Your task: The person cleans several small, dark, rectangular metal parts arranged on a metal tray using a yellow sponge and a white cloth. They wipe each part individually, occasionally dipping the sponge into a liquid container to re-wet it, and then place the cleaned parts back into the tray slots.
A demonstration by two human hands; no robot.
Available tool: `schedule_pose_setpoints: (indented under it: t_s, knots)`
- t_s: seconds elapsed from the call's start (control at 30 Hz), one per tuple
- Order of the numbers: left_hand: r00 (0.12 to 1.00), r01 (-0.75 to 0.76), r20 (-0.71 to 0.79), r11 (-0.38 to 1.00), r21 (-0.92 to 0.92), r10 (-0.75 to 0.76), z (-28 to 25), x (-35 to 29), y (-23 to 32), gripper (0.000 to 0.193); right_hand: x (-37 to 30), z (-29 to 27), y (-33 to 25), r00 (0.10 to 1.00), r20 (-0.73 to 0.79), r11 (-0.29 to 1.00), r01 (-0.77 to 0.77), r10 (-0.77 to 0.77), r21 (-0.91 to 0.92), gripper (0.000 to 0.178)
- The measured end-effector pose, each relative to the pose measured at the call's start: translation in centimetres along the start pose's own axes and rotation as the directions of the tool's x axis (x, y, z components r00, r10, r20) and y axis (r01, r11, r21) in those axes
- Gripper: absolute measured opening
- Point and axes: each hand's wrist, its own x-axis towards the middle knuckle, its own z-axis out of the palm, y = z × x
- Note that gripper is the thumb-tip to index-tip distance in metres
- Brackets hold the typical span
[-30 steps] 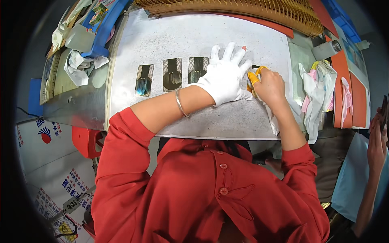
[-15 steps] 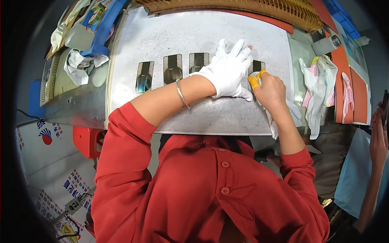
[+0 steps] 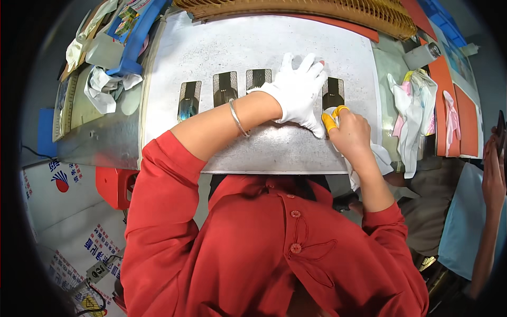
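Note:
My left hand (image 3: pixel 299 96), in a white glove with one bare fingertip, lies with fingers spread on the white-sheeted table, beside a dark rectangular panel (image 3: pixel 333 92). My right hand (image 3: pixel 352 134) wears yellow finger cots on thumb and forefinger. It pinches a white cloth (image 3: pixel 381 157) at the near end of that panel; the cloth trails down past the wrist. Left of my gloved hand lie similar dark panels with mesh-patterned corners: one at the left (image 3: pixel 189 100), one in the middle (image 3: pixel 225 87), and one (image 3: pixel 259 77) partly covered by my left wrist.
A brown slotted rack (image 3: pixel 301 11) spans the table's far edge. White and pink gloves (image 3: pixel 414 111) and a bottle (image 3: pixel 422 55) sit at the right; a blue basket (image 3: pixel 129 50) and crumpled white cloth (image 3: pixel 103 87) at the left. Another person's hand (image 3: pixel 494 174) shows far right.
My right hand with the cloth has slid slightly toward me, uncovering more of the panel beside it. My left hand stays spread in nearly the same place.

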Motion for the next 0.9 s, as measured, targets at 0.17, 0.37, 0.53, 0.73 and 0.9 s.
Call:
schedule_pose_setpoints:
  t_s: [0.17, 0.37, 0.53, 0.73, 0.9]
  knots:
    - [0.997, -0.05, 0.061, 0.997, 0.062, 0.046, -0.7, 0.3, -0.1, 0.112, -1.0, 0.0, -0.1, 0.999, 0.033, 1.0, -0.014, 0.013, 0.006, 0.027]
    - [0.999, -0.034, -0.029, 0.999, -0.031, 0.033, -0.4, -0.2, -1.0, 0.107, -2.0, 0.0, 0.2, 0.996, 0.081, 0.999, 0.033, -0.032, -0.006, 0.029]
    - [0.991, 0.13, -0.02, 0.991, 0.024, -0.13, -2.8, -3.5, -2.9, 0.099, -1.2, -3.3, -0.9, 0.991, 0.129, 0.998, 0.041, -0.047, 0.044, 0.027]
    - [0.97, 0.216, -0.119, 0.976, 0.029, -0.211, -2.4, -6.5, -2.7, 0.091, 6.1, -1.8, -4.8, 0.984, 0.015, 0.983, 0.174, -0.175, 0.051, 0.022]
    - [0.967, 0.241, -0.1, 0.97, 0.038, -0.236, -2.4, -6.6, -3.0, 0.088, 9.5, 0.5, -5.8, 0.986, 0.045, 0.987, 0.156, -0.158, 0.047, 0.02]
